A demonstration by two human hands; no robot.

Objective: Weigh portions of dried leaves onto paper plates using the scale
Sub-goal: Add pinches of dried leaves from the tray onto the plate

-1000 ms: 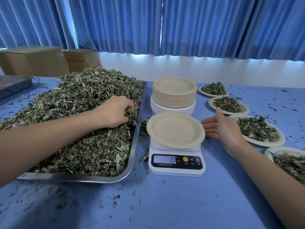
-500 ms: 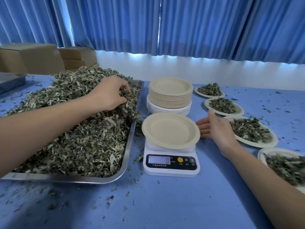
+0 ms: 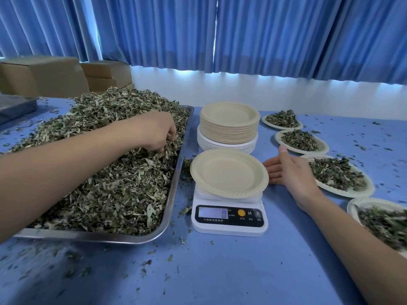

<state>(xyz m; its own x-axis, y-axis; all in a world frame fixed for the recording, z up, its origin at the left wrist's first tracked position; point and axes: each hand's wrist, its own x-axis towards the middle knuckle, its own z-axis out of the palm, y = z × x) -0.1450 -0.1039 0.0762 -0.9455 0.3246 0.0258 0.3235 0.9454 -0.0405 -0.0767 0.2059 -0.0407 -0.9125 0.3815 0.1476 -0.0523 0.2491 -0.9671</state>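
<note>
A big heap of dried leaves (image 3: 105,172) fills a steel tray (image 3: 174,190) on the left. My left hand (image 3: 157,132) digs into the heap near its right side, fingers curled round a bunch of leaves. An empty beige paper plate (image 3: 229,172) sits on the white scale (image 3: 229,219), whose display reads 0. My right hand (image 3: 286,170) rests on the table just right of that plate, fingers straight, holding nothing.
A stack of paper plates (image 3: 229,124) stands behind the scale. Several plates with leaf portions (image 3: 337,177) line the right side. Cardboard boxes (image 3: 44,75) sit at the back left. Leaf crumbs litter the blue tablecloth (image 3: 220,271).
My left hand has moved further back along the heap's right side and stays curled in the leaves. My right hand has stayed beside the plate.
</note>
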